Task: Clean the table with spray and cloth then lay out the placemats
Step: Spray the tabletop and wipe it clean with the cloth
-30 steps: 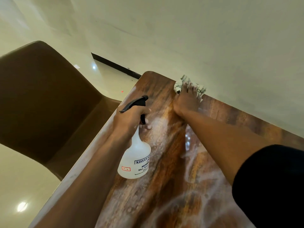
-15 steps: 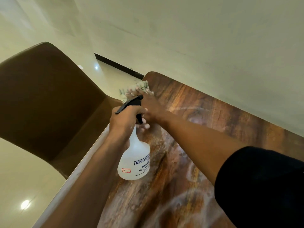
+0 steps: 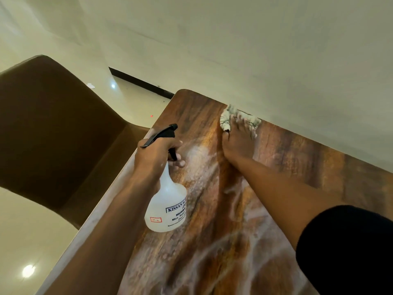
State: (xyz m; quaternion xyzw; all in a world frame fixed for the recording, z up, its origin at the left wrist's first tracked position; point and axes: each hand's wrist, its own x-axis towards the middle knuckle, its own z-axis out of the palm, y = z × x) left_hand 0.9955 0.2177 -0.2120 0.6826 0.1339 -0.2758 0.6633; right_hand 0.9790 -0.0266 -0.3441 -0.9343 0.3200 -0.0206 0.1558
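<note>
The wood-grain table [image 3: 297,171] runs from the lower middle to the far wall, its surface streaked with wet smears. My left hand [image 3: 156,154] grips the neck of a white spray bottle [image 3: 168,207] with a black trigger head, held above the table's left edge. My right hand [image 3: 238,141] presses flat on a crumpled white patterned cloth [image 3: 226,119] at the table's far edge by the wall, fingers spread over it. No placemats are in view.
A brown upholstered chair [image 3: 53,133] stands close to the table's left side. A pale wall [image 3: 276,60] runs right along the table's far edge. Glossy pale floor [image 3: 29,241] lies at lower left, with a dark skirting strip beyond the table corner.
My right hand swept the cloth from the far edge to the table's left corner, then back right along the far edge. The left hand and bottle stayed nearly still.
</note>
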